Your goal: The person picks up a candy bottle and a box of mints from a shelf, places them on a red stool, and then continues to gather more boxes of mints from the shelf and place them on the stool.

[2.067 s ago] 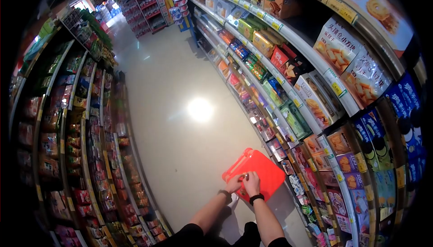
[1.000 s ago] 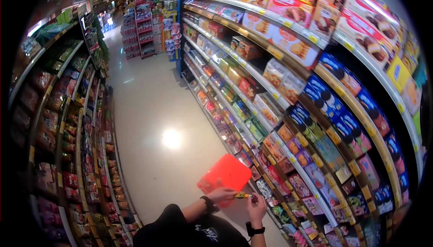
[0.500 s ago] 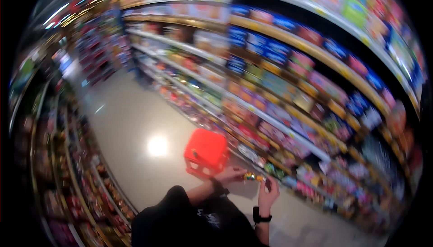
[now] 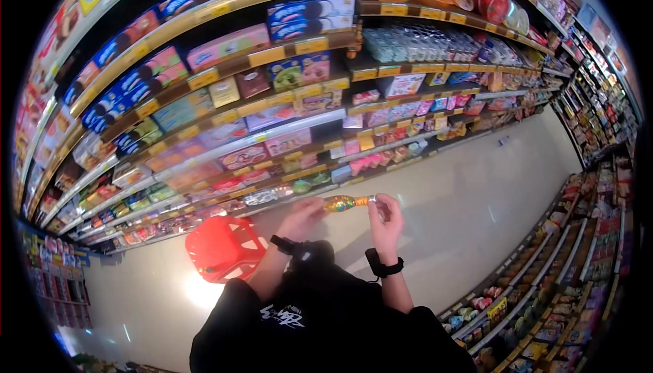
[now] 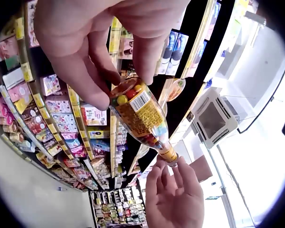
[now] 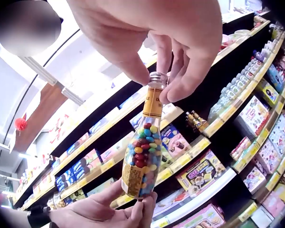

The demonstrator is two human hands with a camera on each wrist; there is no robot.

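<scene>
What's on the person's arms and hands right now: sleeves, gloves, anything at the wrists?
Both hands are bare, with no gloves. The left hand has a black strap with a dark device at its wrist; the right hand has a black band too. The forearms are uncovered, and a black top with white lettering shows below.

Bottle (image 6: 143, 154): clear glossy plastic or glass, cannot tell which; paper label; ridged metal cap (image 6: 157, 79). Candies inside: smooth, shiny shells. Basket (image 4: 224, 246): red plastic. Floor (image 4: 469, 196): polished, reflective.

Stocked shelves (image 4: 286, 111) ahead; red basket (image 4: 224, 247) lower left.
</scene>
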